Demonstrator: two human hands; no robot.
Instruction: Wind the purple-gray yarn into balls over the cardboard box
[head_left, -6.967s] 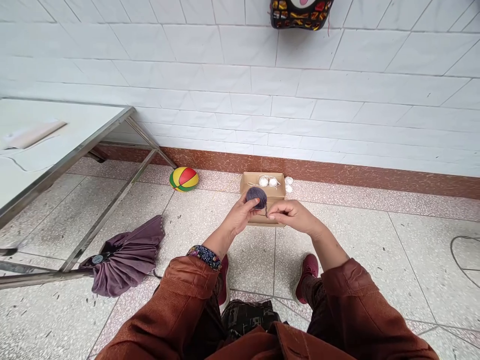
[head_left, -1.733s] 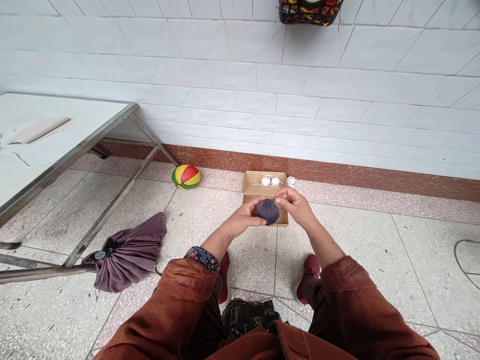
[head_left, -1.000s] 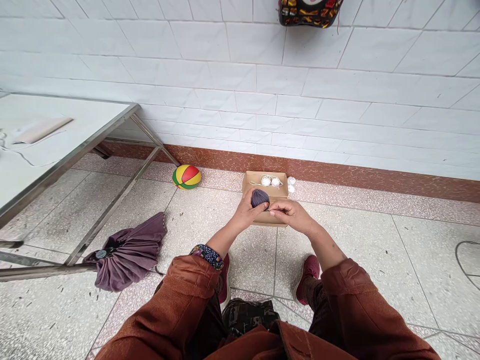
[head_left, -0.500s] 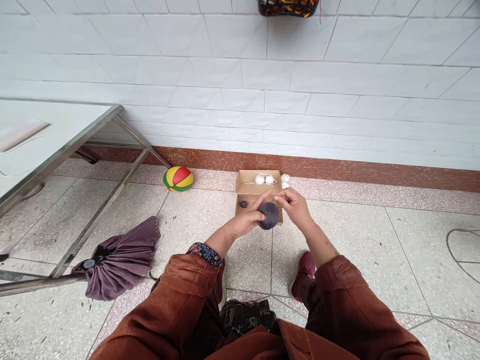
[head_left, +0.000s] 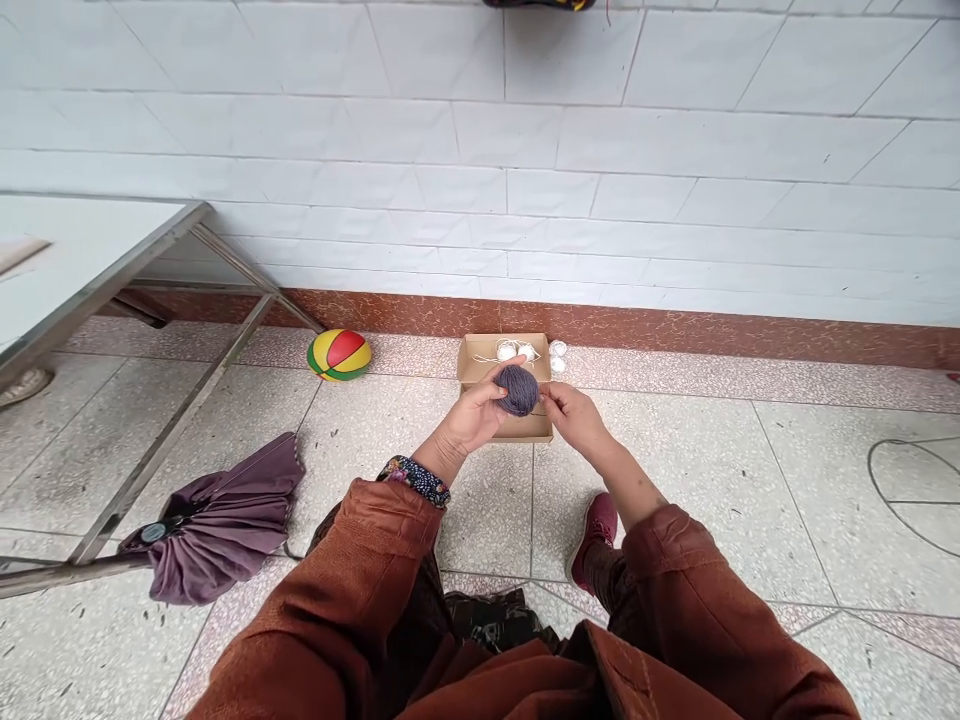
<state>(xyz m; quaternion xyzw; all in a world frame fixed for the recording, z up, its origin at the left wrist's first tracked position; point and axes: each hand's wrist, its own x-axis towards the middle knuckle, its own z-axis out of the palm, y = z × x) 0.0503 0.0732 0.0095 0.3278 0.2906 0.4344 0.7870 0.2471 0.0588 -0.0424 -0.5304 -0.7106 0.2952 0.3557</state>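
Observation:
My left hand [head_left: 478, 412] is closed around a purple-grey ball of yarn [head_left: 517, 391], fingers behind it and thumb on its near left side. At the ball's right edge, my right hand [head_left: 574, 412] is pinched, with thumb and forefinger on the yarn strand; the strand itself barely shows. Both hands are above an opened cardboard box [head_left: 517, 434] on the floor. White yarn balls [head_left: 507, 350] with loose strands lie in the box's back part. My left hand and the held ball hide much of the box's middle.
Small white balls [head_left: 557, 364] lie right of the box by the tiled wall [head_left: 675, 150]. A colourful ball [head_left: 339, 355] rests to the left. Nearer are a folded purple umbrella [head_left: 225, 530] and a metal-framed table [head_left: 97, 240]. A wire loop [head_left: 892, 500] lies far right.
Both hands and the yarn ball have moved slightly up and left in view. My right hand has come in close to the ball's edge. The small purple ball in the box is now hidden.

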